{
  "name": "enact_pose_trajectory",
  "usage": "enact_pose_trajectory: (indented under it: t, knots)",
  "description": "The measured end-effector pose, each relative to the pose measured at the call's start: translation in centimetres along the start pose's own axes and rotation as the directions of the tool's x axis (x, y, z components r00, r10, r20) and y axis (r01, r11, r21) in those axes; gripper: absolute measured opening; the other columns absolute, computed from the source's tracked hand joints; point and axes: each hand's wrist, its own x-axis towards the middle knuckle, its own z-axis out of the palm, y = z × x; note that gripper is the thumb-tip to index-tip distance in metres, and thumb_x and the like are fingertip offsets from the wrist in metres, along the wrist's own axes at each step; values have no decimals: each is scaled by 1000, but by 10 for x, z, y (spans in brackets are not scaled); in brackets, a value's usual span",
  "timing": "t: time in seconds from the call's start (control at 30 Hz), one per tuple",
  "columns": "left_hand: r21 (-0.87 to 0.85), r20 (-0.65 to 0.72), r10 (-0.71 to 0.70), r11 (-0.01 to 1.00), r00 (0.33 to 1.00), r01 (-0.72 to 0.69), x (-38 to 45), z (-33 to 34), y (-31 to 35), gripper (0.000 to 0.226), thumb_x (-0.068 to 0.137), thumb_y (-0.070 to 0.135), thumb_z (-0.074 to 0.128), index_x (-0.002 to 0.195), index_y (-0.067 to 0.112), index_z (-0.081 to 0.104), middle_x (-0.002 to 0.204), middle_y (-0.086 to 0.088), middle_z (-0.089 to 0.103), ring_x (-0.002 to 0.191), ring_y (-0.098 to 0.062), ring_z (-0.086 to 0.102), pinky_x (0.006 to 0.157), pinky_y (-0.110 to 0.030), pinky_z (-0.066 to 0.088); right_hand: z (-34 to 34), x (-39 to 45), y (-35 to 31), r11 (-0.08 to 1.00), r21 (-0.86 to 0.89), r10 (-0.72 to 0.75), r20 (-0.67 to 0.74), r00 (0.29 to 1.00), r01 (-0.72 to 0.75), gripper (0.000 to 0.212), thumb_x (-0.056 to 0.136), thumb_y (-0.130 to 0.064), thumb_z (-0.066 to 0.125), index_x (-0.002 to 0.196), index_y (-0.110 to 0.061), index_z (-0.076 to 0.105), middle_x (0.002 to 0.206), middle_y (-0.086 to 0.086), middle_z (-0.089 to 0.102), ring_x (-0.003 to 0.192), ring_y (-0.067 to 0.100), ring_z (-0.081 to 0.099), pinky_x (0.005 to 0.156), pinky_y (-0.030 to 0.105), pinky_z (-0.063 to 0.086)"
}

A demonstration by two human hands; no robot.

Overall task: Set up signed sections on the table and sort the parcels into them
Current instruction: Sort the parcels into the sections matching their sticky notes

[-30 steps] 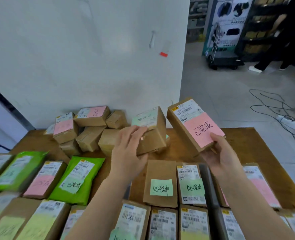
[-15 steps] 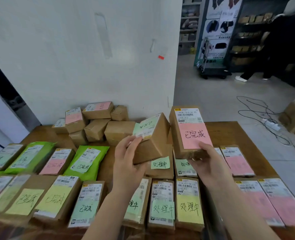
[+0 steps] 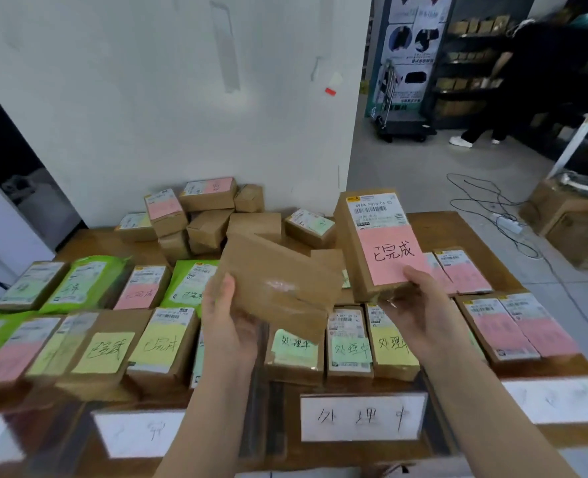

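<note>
Nearest, along the front edge of the wooden table (image 3: 458, 222): three white paper signs. Middle sign (image 3: 361, 417) clear to read, 处理中; left sign (image 3: 137, 431) and right sign (image 3: 558, 398) too blurry to read.

Just behind the signs: rows of flat parcels. On the left, brown ones with yellow notes (image 3: 163, 343) and pink notes, plus green bags (image 3: 85, 281). In the middle, behind the middle sign, parcels with green notes (image 3: 294, 345) and a yellow one, all marked 处理中. On the right, parcels with pink notes (image 3: 524, 332).

Above those rows, both hands up in the air, each with one box. Left hand (image 3: 230, 326) wrapped around the near left corner of a plain brown box (image 3: 282, 288), thumb on the side, fingers under it. Box tilted, taped brown face up, no label showing. Right hand (image 3: 420, 305) gripping the bottom end of a tall brown box (image 3: 375, 246), thumb on the front, fingers behind. That box almost upright, white label on top, pink note below with 已完成 on it. The two boxes side by side, very close; touching or not, hard to tell.

Farther back, against the white wall (image 3: 147, 98): a messy pile of small brown boxes (image 3: 213, 219), some with pink notes.

Far off on the right: grey floor with black cables (image 3: 486, 201), dark shelves, and a person in dark clothes (image 3: 527, 81).
</note>
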Motion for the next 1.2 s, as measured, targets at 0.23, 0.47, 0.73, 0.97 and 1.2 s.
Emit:
enact_pose_trajectory:
  t: [0.23,0.47,0.73,0.97,1.2]
  knots:
    - [1,-162,-136,990,977,138,-21,-34,-5,35,86,44,61,115,26,56,117,-5,66,103,-25,64,91,-50,50,14,-51,44,991,-13,131,64,989,-130,25,90,-18,56,114,-13,58,85,6,68,84,22,62,75,43,52]
    - [193,-229,7,980,973,39,-54,-59,12,29,91,44,55,113,25,55,113,-2,64,102,-22,62,88,-45,52,8,-81,65,989,-101,123,114,986,-112,11,92,-14,55,101,-16,60,82,5,69,84,19,65,84,46,53]
    - [217,-293,-9,973,956,76,-107,-74,15,30,92,52,49,112,31,57,110,2,65,98,-18,62,80,-38,52,-13,-113,65,967,-36,253,251,934,-252,12,91,-14,55,102,-17,59,84,7,70,86,23,62,82,47,52]
    - [101,-419,-94,984,903,149,-150,-91,6,40,92,49,50,116,19,59,101,-2,69,91,-20,66,71,-36,54,-43,-143,92,885,-7,439,346,829,-466,32,69,-19,63,101,-14,63,84,8,70,85,26,56,82,48,50]
    - [268,-550,102,962,829,60,-175,-99,3,21,94,33,49,112,23,51,98,-1,60,84,-17,60,74,-32,49,-37,-166,112,887,-48,452,289,844,-459,10,90,-13,56,98,-13,61,72,6,72,84,25,59,87,50,51]
